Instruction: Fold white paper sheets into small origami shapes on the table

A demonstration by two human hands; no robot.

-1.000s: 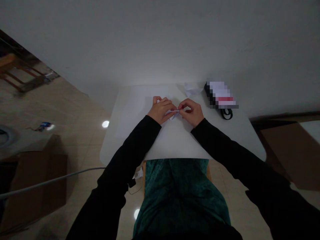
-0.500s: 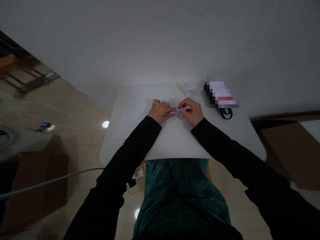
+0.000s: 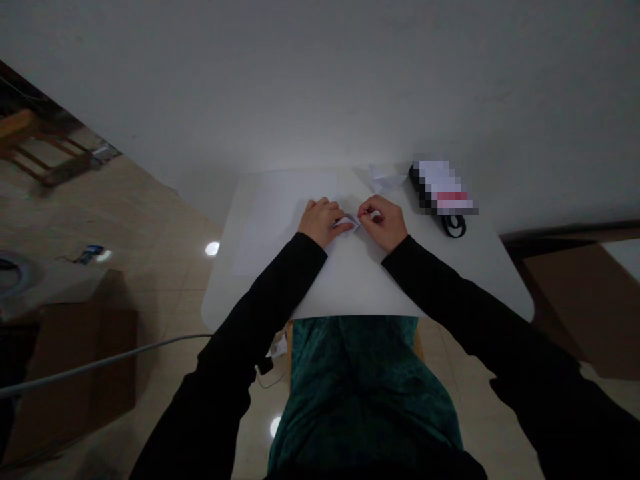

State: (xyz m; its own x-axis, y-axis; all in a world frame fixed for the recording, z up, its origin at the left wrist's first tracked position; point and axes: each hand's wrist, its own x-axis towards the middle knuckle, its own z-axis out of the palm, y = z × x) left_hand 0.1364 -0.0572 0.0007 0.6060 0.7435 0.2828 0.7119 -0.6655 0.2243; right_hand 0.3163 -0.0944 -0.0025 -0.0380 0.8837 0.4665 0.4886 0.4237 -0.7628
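Observation:
Between my two hands is a small piece of folded white paper [image 3: 349, 223], just above or on the white table [image 3: 360, 287]. My left hand [image 3: 323, 221] grips its left side, the thumb on the near edge and the fingers curled over the far side. With thumb and forefinger pinched, my right hand [image 3: 384, 221] holds the paper's right tip. Flat white sheets [image 3: 280, 207] lie to the left, partly under my left hand and forearm. Another folded white paper piece [image 3: 386, 179] rests behind my right hand, near the wall.
A black object with a strap [image 3: 453, 225], its top blurred out, lies at the table's back right. The wall [image 3: 320, 87] rises directly behind the table. Cardboard boxes [image 3: 85, 360] stand at the left, and a grey cable [image 3: 105, 362] runs toward the table.
My left fingers have shifted slightly on the folded paper, whose left part now shows more opened between thumb and fingers. My right hand keeps its pinch, almost still.

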